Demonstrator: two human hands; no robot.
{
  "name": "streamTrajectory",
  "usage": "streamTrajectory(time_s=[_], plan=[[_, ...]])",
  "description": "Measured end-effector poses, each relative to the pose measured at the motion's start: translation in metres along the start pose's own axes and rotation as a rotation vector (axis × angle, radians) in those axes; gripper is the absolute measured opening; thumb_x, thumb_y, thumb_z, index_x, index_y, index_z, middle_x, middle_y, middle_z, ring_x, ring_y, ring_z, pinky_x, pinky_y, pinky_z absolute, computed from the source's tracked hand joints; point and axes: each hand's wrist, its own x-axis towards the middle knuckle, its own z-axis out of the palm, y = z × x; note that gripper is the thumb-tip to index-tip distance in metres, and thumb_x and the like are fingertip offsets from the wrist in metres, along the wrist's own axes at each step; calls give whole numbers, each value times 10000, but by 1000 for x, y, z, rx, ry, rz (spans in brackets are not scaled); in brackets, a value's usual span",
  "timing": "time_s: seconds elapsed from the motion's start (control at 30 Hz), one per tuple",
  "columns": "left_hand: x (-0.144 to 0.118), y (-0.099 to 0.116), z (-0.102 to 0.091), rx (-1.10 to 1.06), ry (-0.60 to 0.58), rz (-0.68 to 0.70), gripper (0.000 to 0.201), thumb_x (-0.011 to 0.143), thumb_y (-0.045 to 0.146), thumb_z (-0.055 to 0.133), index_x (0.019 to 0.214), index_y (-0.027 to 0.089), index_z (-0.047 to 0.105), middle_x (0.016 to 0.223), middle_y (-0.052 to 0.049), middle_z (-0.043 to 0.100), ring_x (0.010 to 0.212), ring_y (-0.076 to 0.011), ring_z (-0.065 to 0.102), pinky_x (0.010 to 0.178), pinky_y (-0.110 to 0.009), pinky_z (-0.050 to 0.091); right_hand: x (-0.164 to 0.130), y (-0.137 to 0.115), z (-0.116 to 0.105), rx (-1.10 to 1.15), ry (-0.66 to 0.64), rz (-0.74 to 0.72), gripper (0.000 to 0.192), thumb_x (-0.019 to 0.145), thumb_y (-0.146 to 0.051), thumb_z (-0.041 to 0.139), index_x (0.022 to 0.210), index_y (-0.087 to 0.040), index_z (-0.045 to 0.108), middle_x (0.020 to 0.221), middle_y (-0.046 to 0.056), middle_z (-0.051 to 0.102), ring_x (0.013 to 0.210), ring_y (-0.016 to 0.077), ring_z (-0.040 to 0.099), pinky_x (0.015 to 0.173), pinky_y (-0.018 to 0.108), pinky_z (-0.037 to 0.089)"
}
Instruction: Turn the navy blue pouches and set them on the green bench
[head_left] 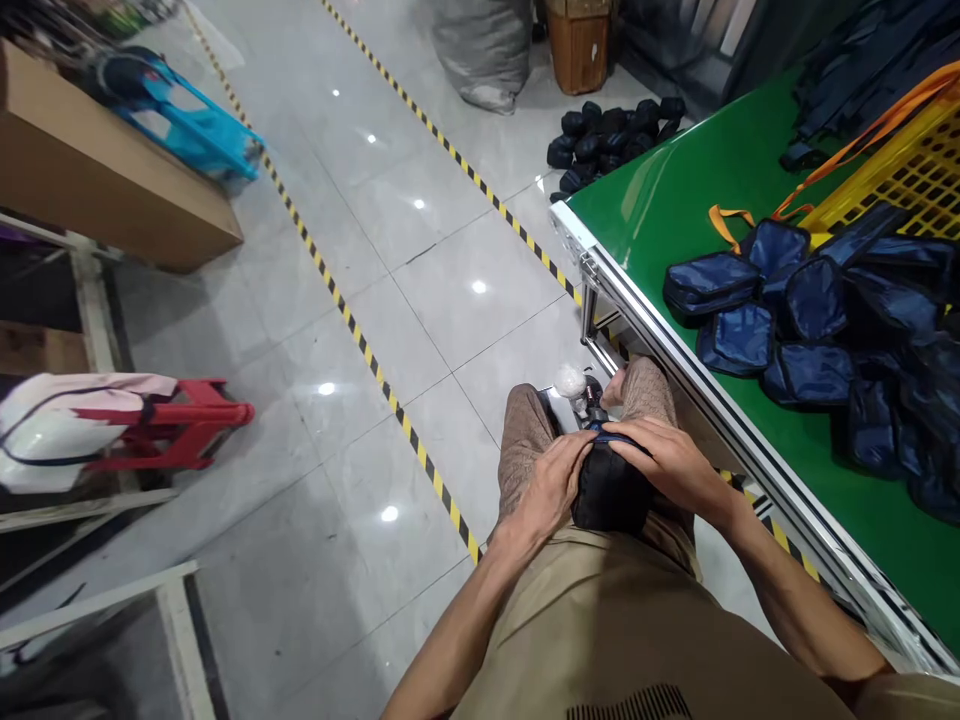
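Observation:
A small black fabric pouch (611, 490) with a dark blue edge at its far end sits in front of my belly, between my thighs. My left hand (553, 480) grips its left side, fingertips on the blue edge. From the right, my right hand (667, 458) holds the same edge, with the thumb toward the middle. The underside of the pouch and some fingertips are hidden. Just beyond it, low between the knees, is a small device with a whitish round part (570, 382), too small to make out.
On the right, a green-topped table (637, 215) with a metal edge carries several dark blue pouches (739, 335) and a yellow crate (892, 165). Black pouches (611, 140) lie piled on the floor beyond. A cardboard box (112, 170) and a red frame (187, 420) stand left.

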Motion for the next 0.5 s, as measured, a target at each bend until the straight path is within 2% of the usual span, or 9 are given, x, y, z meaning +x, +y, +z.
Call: streamTrajectory(time_s=[0.13, 0.2, 0.27, 0.37, 0.43, 0.5], plan=[[0, 11, 1, 31, 44, 29, 343, 1214, 273, 427, 1409, 240, 708, 1315, -105, 809, 1200, -223, 756, 1083, -405, 624, -8, 0, -6, 32, -29, -39, 362, 1233, -393, 507, 1540, -301, 676, 1524, 73, 737, 1415, 288, 678, 1260, 489, 511], [-1, 19, 4, 4, 80, -43, 324, 1215, 312, 437, 1313, 242, 738, 1233, -93, 809, 1119, -226, 739, 1042, -395, 605, -8, -2, -7, 47, -38, -53, 348, 1236, -394, 497, 1509, -301, 692, 1496, 75, 744, 1392, 287, 681, 1238, 477, 517], [-1, 28, 5, -66, 116, -186, 334, 1213, 385, 461, 1181, 238, 759, 1112, -70, 791, 1039, -224, 709, 995, -374, 574, -6, -7, -6, 79, -58, -74, 331, 1243, -391, 468, 1418, -292, 731, 1403, 76, 773, 1295, 278, 706, 1166, 454, 535], [-1, 38, 3, -286, 142, -436, 411, 1180, 529, 533, 1027, 218, 753, 976, -36, 729, 946, -204, 653, 887, -317, 523, -2, -17, -3, 176, -61, -23, 385, 1248, -435, 444, 1120, -241, 750, 1122, 67, 780, 1051, 246, 702, 996, 397, 539], [-1, 41, 0, -535, 125, -573, 441, 1107, 616, 658, 1001, 199, 757, 902, -15, 691, 845, -173, 604, 775, -274, 484, -2, -21, 0, 287, -61, 86, 488, 1248, -501, 432, 916, -221, 656, 917, 32, 695, 878, 207, 637, 844, 346, 512], [0, 41, -4, -844, 91, -686, 445, 994, 622, 829, 1014, 181, 765, 828, 7, 664, 740, -136, 562, 687, -240, 444, -2, -22, 3, 412, -89, 182, 554, 1235, -582, 432, 831, -224, 560, 799, -7, 589, 755, 175, 551, 708, 312, 460]])
